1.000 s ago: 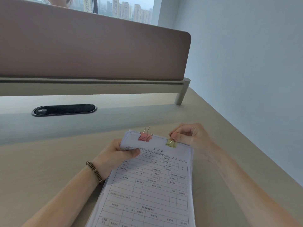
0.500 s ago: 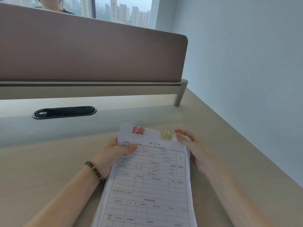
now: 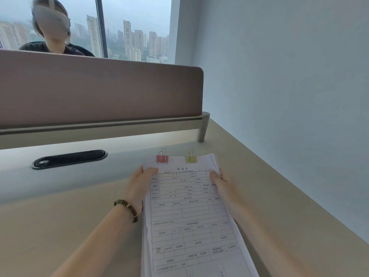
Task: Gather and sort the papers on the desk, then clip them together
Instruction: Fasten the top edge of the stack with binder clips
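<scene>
A thick stack of printed forms (image 3: 191,220) lies lengthwise in front of me over the beige desk. Two binder clips sit on its far edge: a pink clip (image 3: 162,158) to the left and a yellow clip (image 3: 191,159) to the right, both with wire handles up. My left hand (image 3: 140,186) grips the stack's left edge near the top, thumb on the top sheet. My right hand (image 3: 221,183) grips the right edge, thumb on top and fingers under the pile.
A brown partition panel (image 3: 99,90) on a rail closes the far side of the desk (image 3: 50,226). A black oval cable port (image 3: 69,158) lies at the back left. The grey wall (image 3: 289,96) runs along the right. A person sits behind the partition.
My right hand let go of the yellow clip and moved down to grip the stack's right edge. The camera tilted up, bringing the window and the person behind the partition into view.
</scene>
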`<state>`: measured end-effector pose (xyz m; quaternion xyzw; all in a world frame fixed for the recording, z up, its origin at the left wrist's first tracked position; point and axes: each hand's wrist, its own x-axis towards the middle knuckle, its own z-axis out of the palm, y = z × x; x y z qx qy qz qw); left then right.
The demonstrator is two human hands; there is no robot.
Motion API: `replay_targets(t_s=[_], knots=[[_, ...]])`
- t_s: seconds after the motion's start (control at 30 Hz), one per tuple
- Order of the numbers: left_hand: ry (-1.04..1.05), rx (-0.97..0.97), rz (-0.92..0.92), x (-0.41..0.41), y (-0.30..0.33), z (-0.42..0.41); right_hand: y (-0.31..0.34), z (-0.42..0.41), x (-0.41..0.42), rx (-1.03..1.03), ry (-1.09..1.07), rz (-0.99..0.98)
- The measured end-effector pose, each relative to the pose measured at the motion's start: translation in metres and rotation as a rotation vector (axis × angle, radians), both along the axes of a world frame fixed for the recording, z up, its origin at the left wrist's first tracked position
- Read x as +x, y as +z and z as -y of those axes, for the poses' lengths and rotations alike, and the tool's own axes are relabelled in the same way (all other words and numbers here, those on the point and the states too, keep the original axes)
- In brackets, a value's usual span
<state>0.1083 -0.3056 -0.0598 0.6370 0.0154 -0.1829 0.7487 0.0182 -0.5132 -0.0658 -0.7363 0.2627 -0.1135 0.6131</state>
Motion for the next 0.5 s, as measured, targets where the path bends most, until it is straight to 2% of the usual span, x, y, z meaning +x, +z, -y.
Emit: replay_targets(t_s=[0.1, 0.3, 0.5], knots=[[0.019, 0.129, 0.067, 0.011, -0.001, 0.018, 0.002, 0.023, 0.015, -0.070, -0.022, -0.009], [0.027, 0.521, 0.251, 0.045, -0.002, 0.051, 0.004, 0.074, 0.052, -0.188, 0.015, -0.101], [0.006, 0.633, 0.314, 0.074, -0.003, 0.084, 0.005, 0.118, 0.092, -0.559, 0.029, -0.150]])
